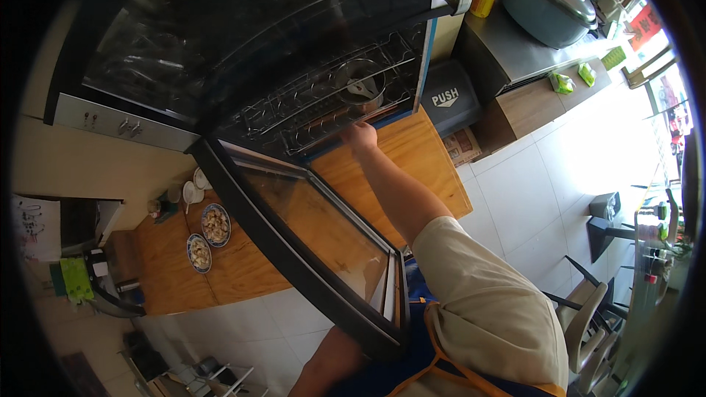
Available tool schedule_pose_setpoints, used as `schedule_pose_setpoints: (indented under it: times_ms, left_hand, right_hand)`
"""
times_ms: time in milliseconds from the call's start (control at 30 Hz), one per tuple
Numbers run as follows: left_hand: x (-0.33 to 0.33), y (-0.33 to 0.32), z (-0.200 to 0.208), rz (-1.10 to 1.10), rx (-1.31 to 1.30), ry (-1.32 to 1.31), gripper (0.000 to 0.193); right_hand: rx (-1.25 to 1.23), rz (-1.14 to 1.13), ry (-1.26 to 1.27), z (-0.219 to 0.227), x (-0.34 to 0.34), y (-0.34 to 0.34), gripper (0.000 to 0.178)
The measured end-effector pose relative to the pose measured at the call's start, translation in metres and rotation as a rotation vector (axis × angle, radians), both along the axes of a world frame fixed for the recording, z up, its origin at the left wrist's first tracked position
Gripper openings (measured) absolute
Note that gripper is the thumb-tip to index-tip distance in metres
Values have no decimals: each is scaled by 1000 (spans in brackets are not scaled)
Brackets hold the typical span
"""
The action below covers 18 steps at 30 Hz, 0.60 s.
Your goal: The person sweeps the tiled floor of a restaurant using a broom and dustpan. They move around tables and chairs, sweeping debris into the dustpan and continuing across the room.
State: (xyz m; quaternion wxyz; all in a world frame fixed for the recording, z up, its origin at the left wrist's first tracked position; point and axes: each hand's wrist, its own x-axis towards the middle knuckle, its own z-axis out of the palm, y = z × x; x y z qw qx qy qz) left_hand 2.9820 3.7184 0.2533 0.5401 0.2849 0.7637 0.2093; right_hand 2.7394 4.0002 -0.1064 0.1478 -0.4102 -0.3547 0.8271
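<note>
A dark cabinet [220, 37] with wire racks inside has its lower glass door [316, 228] swung out toward me. My right arm reaches past the door. My right hand [359, 137] is at the front edge of the lower wire rack [287, 114], its fingers curled and partly hidden. What they grip, if anything, I cannot make out. Just beyond the hand, a round metal pot [360, 87] sits on the rack with something pale in it. Only part of my left arm shows below the door; the left hand is out of sight.
Two patterned plates of food [215, 226] [198, 253] and small white bowls [193, 192] stand on the wooden table [243, 279]. A dark push-lid bin [443, 97] is right of the cabinet. A large lidded pot [548, 4] rests on the steel counter; chairs [585, 316] stand at right.
</note>
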Motion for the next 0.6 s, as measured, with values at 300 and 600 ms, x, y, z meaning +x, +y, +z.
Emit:
schedule_pose_setpoints:
  times_ms: [300, 600]
  left_hand:
    - [6, 43, 0, -158, 271, 200, 34]
    - [-21, 183, -62, -33, 908, 570, 15]
  right_hand:
    - [34, 31, 35, 0, 72, 35, 28]
    - [62, -341, -276, 2, 384, 74, 23]
